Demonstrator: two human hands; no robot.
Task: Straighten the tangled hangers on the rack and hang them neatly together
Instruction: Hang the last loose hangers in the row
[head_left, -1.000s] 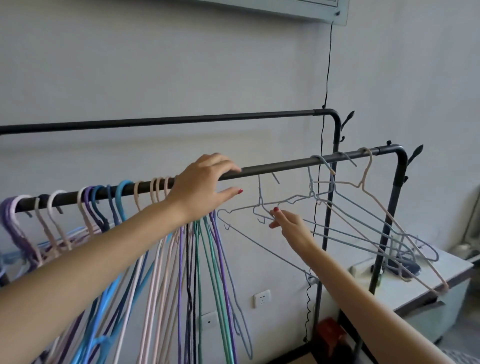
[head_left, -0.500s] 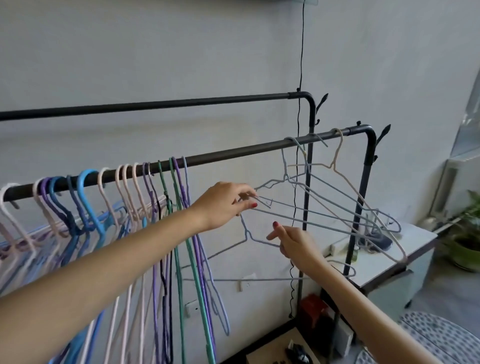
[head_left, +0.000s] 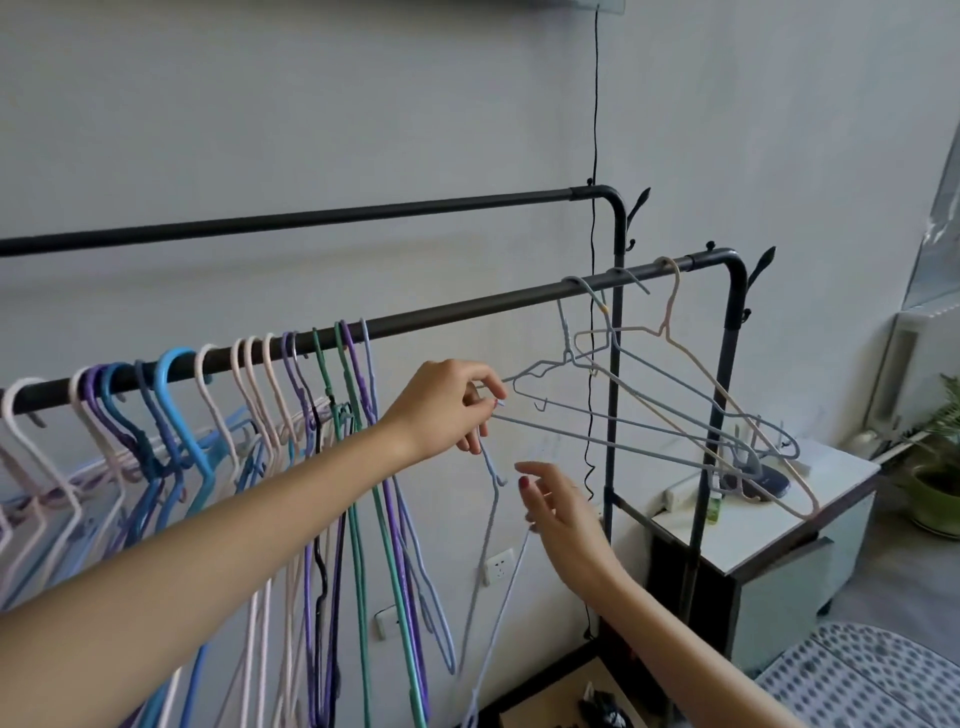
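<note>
Here the left hand (head_left: 451, 405) pinches a pale blue wire hanger (head_left: 491, 525) that dangles down, touching the spread right hand (head_left: 558, 506) just below.

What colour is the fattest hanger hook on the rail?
Bright blue hook, among the bunched hangers; seen in the head view.

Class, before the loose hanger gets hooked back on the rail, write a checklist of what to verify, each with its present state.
1. Left hand pinches the loose pale blue hanger: ok.
2. Right hand grips it: not ok, fingers open beside its wire.
3. Loose hanger free of the tangled hangers: cannot tell, wires cross at the left hand.
4. Bare stretch on the front rail beside the neat row: ok.
5. Tangled hangers hooked on the rail: ok.
</note>
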